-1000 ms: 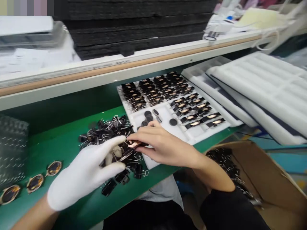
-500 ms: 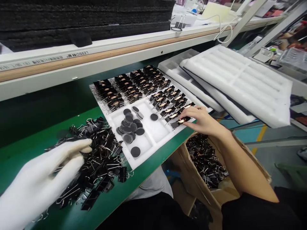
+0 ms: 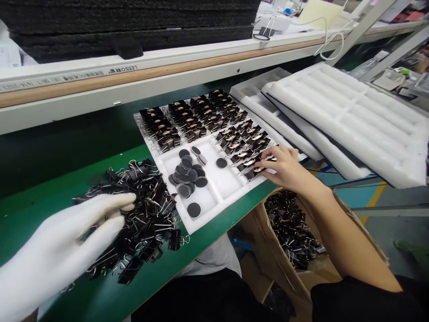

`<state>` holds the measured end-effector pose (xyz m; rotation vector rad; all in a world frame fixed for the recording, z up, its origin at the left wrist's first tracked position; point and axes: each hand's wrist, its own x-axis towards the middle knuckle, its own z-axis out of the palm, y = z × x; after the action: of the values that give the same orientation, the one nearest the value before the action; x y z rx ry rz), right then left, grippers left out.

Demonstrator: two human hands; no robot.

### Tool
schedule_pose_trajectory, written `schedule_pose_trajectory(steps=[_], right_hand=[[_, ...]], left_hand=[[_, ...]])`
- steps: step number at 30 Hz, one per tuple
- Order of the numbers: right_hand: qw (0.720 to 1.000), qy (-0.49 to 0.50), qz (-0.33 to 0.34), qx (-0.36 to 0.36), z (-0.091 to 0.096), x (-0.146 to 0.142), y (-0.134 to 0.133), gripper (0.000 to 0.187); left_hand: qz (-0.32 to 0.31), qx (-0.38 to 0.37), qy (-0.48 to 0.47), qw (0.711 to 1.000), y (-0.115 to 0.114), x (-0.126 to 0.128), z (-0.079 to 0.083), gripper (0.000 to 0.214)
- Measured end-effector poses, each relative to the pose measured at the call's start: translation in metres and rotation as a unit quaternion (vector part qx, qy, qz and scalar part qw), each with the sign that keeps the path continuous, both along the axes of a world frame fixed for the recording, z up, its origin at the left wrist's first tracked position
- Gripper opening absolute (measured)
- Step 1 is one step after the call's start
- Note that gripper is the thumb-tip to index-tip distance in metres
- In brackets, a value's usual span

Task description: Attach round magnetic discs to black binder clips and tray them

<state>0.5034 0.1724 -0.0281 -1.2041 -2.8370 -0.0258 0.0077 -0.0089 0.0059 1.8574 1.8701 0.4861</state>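
Observation:
My left hand (image 3: 63, 246), in a white glove, lies with fingers stretched out over a heap of black binder clips (image 3: 140, 210) on the green bench. My bare right hand (image 3: 284, 170) rests at the near right corner of a white foam tray (image 3: 221, 188). Its fingertips pinch a clipped copper-coloured part (image 3: 256, 169) in the last row. The tray holds rows of clipped parts (image 3: 201, 118) and a loose pile of black discs (image 3: 187, 172) in its middle pocket.
Stacked white foam trays (image 3: 342, 116) lie to the right. A cardboard box (image 3: 348, 223) of binder clips stands below the bench edge. A shelf rail (image 3: 134, 82) with black foam sheets (image 3: 134, 22) runs overhead.
My right hand went from the clip heap to the tray's right corner with a clipped part. The left hand opened and stays over the heap. The view swung right.

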Motion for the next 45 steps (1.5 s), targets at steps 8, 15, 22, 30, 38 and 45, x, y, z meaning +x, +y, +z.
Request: schedule_pose_trajectory(steps=[8,15,22,30,38,45], right_hand=[[0.994,-0.033,0.107,0.013,0.007,-0.101,-0.013,0.044],[0.974,-0.154,0.143,0.08,-0.02,-0.137,0.007,0.033],[0.969,0.07,0.216,-0.093,-0.002,-0.157,0.0,0.032],[0.979,0.044,0.098,-0.173,-0.053,-0.19,0.001,0.1],[0.964,0.248,0.05,-0.076,-0.088,-0.199,-0.007,0.049],[0.946,0.302,0.119,0.002,-0.078,-0.192,-0.012,0.033]], left_hand=[[-0.079,-0.009,0.032,0.996,0.004,0.011,0.009,0.033],[-0.069,0.047,0.052,0.995,-0.029,-0.018,0.0,0.043],[0.001,0.013,0.066,0.998,-0.06,-0.047,-0.007,0.041],[0.005,0.035,0.09,0.995,-0.085,-0.058,-0.016,0.038],[0.007,0.063,0.072,0.995,-0.083,-0.054,-0.028,0.036],[0.004,0.064,0.06,0.996,-0.081,-0.051,-0.03,0.035]])
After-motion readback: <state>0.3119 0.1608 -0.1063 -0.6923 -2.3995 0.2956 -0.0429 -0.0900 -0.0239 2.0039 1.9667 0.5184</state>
